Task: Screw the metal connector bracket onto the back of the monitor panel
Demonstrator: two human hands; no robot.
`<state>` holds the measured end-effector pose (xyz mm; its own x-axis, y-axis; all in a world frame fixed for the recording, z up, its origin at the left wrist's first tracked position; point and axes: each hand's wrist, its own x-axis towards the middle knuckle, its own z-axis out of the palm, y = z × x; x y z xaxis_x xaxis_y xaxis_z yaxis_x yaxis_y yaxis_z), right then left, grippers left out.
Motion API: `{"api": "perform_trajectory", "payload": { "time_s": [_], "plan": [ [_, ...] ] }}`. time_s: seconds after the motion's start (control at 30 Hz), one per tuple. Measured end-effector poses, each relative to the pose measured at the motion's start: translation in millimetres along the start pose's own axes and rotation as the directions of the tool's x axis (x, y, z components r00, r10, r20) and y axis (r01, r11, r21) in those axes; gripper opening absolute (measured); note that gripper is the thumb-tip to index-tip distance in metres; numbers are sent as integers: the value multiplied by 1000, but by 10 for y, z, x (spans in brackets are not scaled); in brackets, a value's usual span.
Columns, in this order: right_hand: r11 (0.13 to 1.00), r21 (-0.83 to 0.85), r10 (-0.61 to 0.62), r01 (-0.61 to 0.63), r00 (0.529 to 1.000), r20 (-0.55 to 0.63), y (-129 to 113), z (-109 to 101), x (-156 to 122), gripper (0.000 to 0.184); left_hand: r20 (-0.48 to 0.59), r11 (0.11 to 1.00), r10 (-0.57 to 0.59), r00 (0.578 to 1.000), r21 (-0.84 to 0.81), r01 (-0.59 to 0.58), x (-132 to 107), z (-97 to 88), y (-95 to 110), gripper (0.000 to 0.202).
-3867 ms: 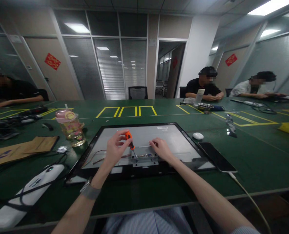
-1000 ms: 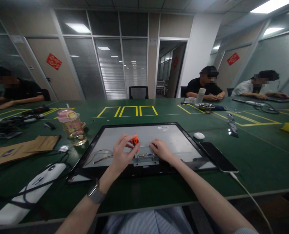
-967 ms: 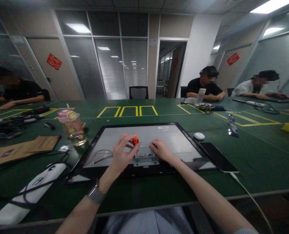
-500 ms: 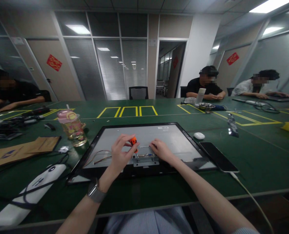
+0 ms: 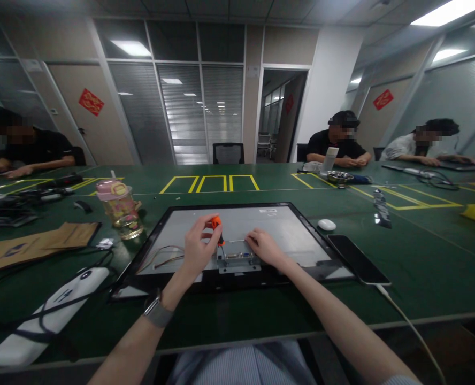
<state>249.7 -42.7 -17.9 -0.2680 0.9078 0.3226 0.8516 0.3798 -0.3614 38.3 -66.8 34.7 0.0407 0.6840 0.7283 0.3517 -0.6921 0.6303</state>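
Observation:
My left hand [image 5: 199, 243] is closed around an orange and black screwdriver [image 5: 217, 227], its shaft pointing down at the left end of a metal bracket [image 5: 239, 264]. The bracket, with a row of connector ports, sits near the front edge of a flat display panel [image 5: 205, 216] with a black frame. On the bracket's right side, my right hand [image 5: 263, 246] has its fingers bent together by a thin pale strip or rod [image 5: 236, 240]; whether they grip it I cannot make out. Thin wires [image 5: 167, 256] lie on the panel left of my left hand.
Left of the panel stand a pink-lidded bottle [image 5: 119, 206], a brown paper bag [image 5: 40, 246] and a white device [image 5: 53, 315] wrapped in black cable. A phone [image 5: 358, 259] on a charging cable and a white case [image 5: 326, 224] lie right. Several people sit across the green table [image 5: 301, 315].
The screwdriver handle and my left fingers have shifted slightly left and up, with the handle leaning more to the left. My right hand stays by the bracket.

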Motion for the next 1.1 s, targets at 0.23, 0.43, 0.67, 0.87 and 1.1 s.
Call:
{"api": "perform_trajectory", "payload": {
  "time_s": [0.23, 0.43, 0.67, 0.87, 1.1],
  "plan": [
    [1000, -8, 0, 0, 1000, 12, 6, -6, -1, 27, 12, 998, 46, 999, 47, -46, -1, -4, 23, 24],
    [1000, -5, -5, 5, 1000, 18, 10, -7, -2, 27, -4, 981, 169, 986, 93, -168, -15, -9, 24, 25],
    [1000, -3, -10, 10, 1000, 16, 27, 8, 6, 26, -30, 943, 305, 952, 151, -298, -29, -12, 22, 25],
    [1000, -1, -13, 13, 1000, 11, 18, -3, 0, 27, -29, 946, 295, 955, 153, -287, -24, -21, 16, 24],
    [1000, -5, -14, 15, 1000, 11, 26, 7, 4, 26, -38, 939, 302, 953, 182, -290, -16, -19, 2, 25]
  ]
}}
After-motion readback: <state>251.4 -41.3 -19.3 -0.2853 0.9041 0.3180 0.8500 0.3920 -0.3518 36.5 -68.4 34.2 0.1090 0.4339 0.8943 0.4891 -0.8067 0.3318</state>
